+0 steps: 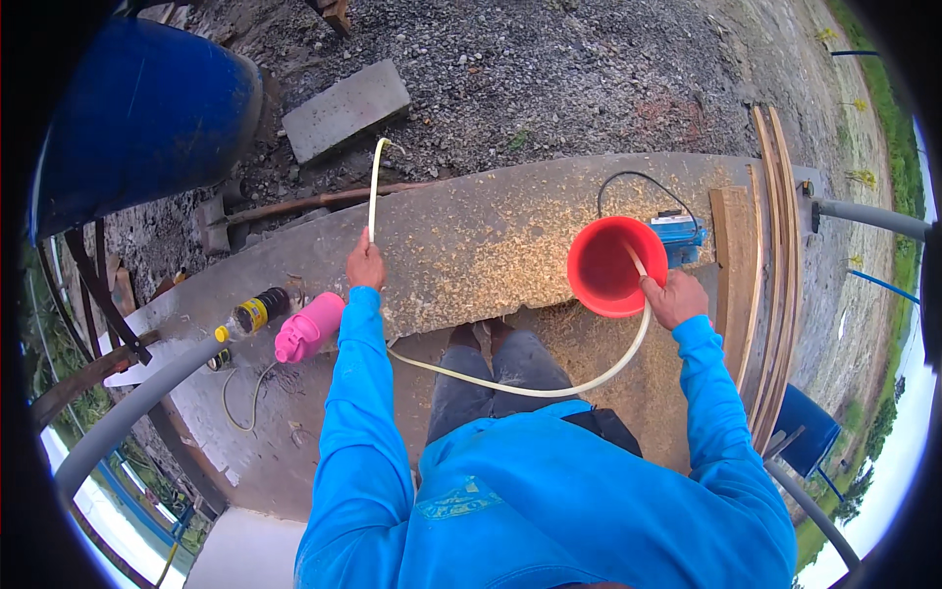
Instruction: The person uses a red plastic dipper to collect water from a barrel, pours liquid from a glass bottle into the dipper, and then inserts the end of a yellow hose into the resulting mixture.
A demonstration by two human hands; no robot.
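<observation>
A pale yellow hose [510, 392] loops in front of my legs between my two hands. My left hand [365, 265] is closed around it on the left, and a free length rises past the slab's far edge. Something thin and clear curls from that tip; whether it is water I cannot tell. On the right, my right hand [679, 298] grips the hose at the rim of a red bucket [608, 307], and the hose's other end goes down inside. The bucket stands tilted in view beside a blue power tool [679, 239] with a black cord.
Wood shavings [491, 255] cover the concrete slab. A pink bottle [312, 326] and a dark bottle with a yellow cap [257, 310] lie left of my left arm. Wooden planks [782, 275] run along the right. A concrete block [346, 110] and blue barrel [147, 113] are beyond.
</observation>
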